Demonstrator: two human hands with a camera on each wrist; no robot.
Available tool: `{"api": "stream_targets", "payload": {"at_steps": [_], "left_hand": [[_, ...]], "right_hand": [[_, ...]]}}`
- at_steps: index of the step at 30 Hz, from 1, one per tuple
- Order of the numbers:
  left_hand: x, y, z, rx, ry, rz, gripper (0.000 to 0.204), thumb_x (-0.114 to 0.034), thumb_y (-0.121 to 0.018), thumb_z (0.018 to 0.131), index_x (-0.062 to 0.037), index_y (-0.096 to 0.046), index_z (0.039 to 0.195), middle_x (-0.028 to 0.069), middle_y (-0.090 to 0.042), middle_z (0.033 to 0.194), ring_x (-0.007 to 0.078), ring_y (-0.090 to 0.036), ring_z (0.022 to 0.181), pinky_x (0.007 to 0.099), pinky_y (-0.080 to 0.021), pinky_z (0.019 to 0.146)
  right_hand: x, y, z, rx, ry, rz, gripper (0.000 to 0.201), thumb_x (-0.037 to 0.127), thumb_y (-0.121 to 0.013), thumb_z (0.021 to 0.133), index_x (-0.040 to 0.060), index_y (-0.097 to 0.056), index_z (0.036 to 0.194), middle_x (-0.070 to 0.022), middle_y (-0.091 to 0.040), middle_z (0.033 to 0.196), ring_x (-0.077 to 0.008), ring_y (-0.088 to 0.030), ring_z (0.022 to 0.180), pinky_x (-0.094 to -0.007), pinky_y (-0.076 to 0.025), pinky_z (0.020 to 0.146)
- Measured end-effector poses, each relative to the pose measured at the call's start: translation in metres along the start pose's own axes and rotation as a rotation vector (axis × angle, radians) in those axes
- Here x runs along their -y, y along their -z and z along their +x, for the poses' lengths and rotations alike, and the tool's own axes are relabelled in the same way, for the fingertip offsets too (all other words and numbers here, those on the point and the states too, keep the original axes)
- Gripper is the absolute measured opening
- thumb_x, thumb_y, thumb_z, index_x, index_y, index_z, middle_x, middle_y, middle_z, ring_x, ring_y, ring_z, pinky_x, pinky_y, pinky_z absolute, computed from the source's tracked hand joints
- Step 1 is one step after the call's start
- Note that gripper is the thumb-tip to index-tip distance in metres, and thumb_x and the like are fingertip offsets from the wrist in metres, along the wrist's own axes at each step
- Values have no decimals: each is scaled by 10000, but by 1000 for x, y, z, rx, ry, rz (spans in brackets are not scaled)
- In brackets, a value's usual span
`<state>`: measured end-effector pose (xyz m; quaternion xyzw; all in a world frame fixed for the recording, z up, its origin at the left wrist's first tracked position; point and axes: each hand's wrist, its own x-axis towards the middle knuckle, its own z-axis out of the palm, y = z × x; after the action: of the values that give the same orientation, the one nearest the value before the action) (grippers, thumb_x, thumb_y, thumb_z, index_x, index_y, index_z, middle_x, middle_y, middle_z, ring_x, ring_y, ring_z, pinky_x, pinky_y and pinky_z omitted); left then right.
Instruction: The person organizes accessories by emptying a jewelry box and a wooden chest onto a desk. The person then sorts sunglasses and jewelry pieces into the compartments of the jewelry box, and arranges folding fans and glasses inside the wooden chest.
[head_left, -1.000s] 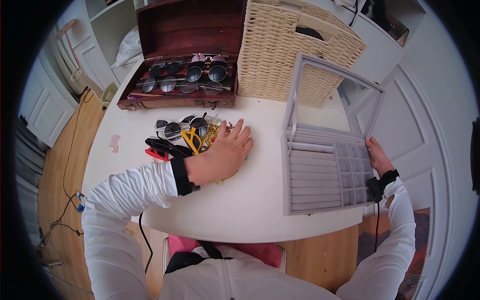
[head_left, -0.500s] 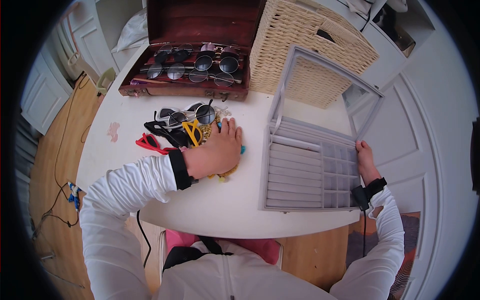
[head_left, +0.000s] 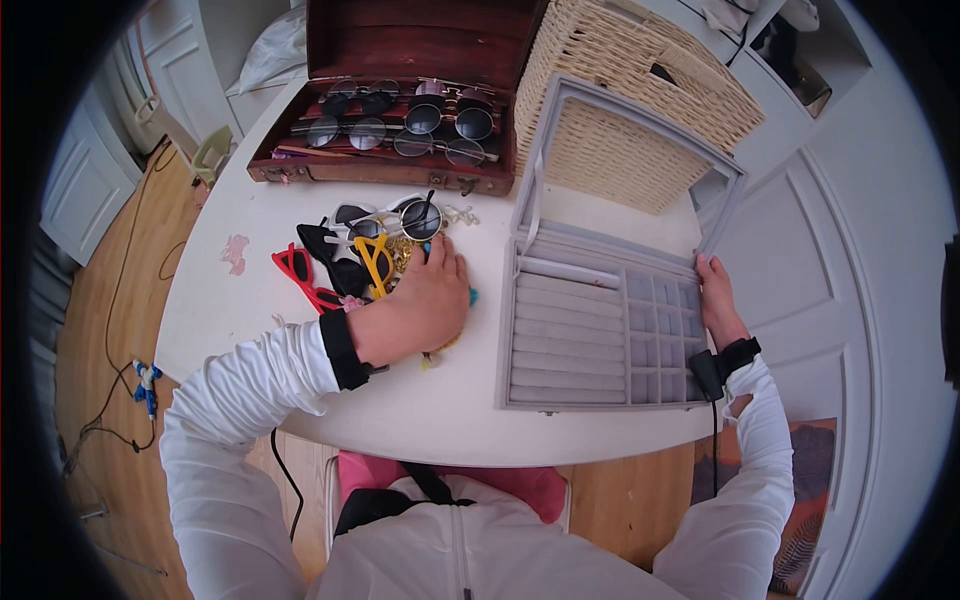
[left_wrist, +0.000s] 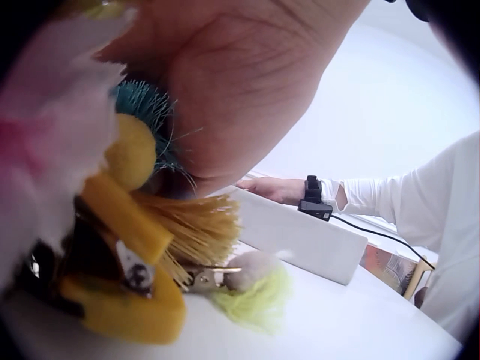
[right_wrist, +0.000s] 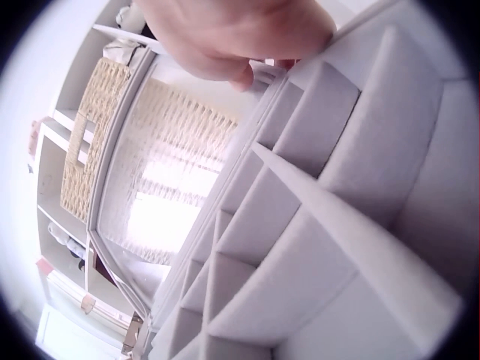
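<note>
My left hand (head_left: 418, 305) rests over a pile on the white table, its relaxed fingers reaching over gold chains (head_left: 403, 250). Around it lie yellow sunglasses (head_left: 374, 262), red sunglasses (head_left: 296, 270), black sunglasses (head_left: 345, 276) and white sunglasses (head_left: 350, 216). Under the palm in the left wrist view show a teal tassel (left_wrist: 142, 101), a yellow tassel (left_wrist: 206, 225) and a lime tassel (left_wrist: 259, 300). My right hand (head_left: 720, 300) grips the right side of a grey jewelry box (head_left: 570, 340). Its glass lid stands raised; ring rolls and small compartments (right_wrist: 247, 202) show inside, unfilled.
Behind the pile stands an open dark red wooden chest (head_left: 400, 178) with several pairs of glasses inside. A woven basket (head_left: 620, 120) is behind the jewelry box lid. The table's (head_left: 400, 415) curved front edge runs close to my body.
The jewelry box has slid left with my right hand, closer to the pile. My left hand has shifted slightly left and toward me, and the red sunglasses show more fully beside it.
</note>
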<state>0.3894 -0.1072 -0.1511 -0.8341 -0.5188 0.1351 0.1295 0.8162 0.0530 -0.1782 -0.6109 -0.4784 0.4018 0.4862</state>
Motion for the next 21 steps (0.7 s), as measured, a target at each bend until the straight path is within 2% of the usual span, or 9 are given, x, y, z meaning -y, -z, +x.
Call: {"api": "stream_targets", "payload": {"at_steps": [1, 3, 6, 8, 9, 10, 12, 15, 21], "left_hand": [[-1, -7, 1, -29, 22, -10, 584, -264, -484, 821, 160, -407, 1215, 343, -398, 1272, 454, -359, 1234, 522, -334, 990], [-1, -3, 0, -58, 50, -22, 583, -263, -486, 819, 159, -409, 1214, 340, -400, 1271, 452, -355, 1237, 517, -333, 992], [1, 12, -2, 33, -27, -24, 595, -285, -493, 834, 159, -406, 1220, 329, -397, 1279, 439, -343, 1250, 508, -334, 992], [6, 21, 1, -133, -31, -185, 609, -314, -496, 850, 144, -400, 1238, 309, -389, 1294, 426, -331, 1263, 502, -324, 999], [8, 22, 7, -133, -34, -187, 609, -314, -496, 850, 144, -400, 1238, 309, -389, 1294, 426, -331, 1263, 502, -324, 999], [12, 22, 15, -111, -23, -183, 617, -327, -502, 848, 129, -397, 1252, 289, -376, 1313, 422, -318, 1273, 513, -312, 1005], [20, 22, 32, -91, -12, -176, 627, -339, -507, 847, 114, -393, 1265, 270, -363, 1333, 418, -305, 1283, 524, -300, 1010], [28, 27, 51, 136, -72, -168, 650, -350, -510, 827, 78, -377, 1298, 216, -323, 1378, 412, -261, 1309, 596, -255, 1008], [26, 24, 48, 240, 17, -163, 641, -321, -476, 841, 95, -342, 1310, 241, -325, 1370, 402, -269, 1309, 593, -250, 1012]], "right_hand": [[4, 0, -1, 33, -54, 23, 241, 238, -506, 940, 14, -503, 1026, -17, -530, 938, -120, -434, 860, -281, -364, 799], [4, -1, -1, 32, -25, 23, 237, 239, -503, 942, 14, -509, 1018, -16, -533, 934, -117, -436, 854, -276, -364, 802], [1, -2, -4, 42, 49, 41, 222, 232, -496, 947, 18, -521, 1002, -11, -539, 925, -109, -440, 841, -264, -365, 805], [-2, -1, -5, 47, 92, 54, 212, 224, -491, 950, 21, -528, 996, -7, -542, 920, -104, -442, 834, -258, -366, 806], [-4, -1, -5, 44, 125, 70, 220, 203, -490, 948, 9, -536, 1041, -27, -569, 966, -106, -476, 880, -258, -371, 827], [-5, -1, -5, 42, 157, 86, 237, 182, -488, 947, -2, -545, 1086, -46, -596, 1012, -108, -509, 926, -258, -377, 849], [-4, -6, -5, 51, 171, 100, 227, 171, -495, 944, -2, -545, 1081, -44, -596, 1004, -107, -512, 916, -255, -380, 841], [-4, -8, -3, 70, 191, 120, 212, 155, -503, 939, -2, -546, 1076, -41, -598, 996, -104, -517, 902, -248, -385, 826], [0, -19, -1, 103, 204, 91, 219, 167, -486, 947, -6, -533, 1073, -44, -579, 1006, -110, -486, 912, -261, -370, 853]]}}
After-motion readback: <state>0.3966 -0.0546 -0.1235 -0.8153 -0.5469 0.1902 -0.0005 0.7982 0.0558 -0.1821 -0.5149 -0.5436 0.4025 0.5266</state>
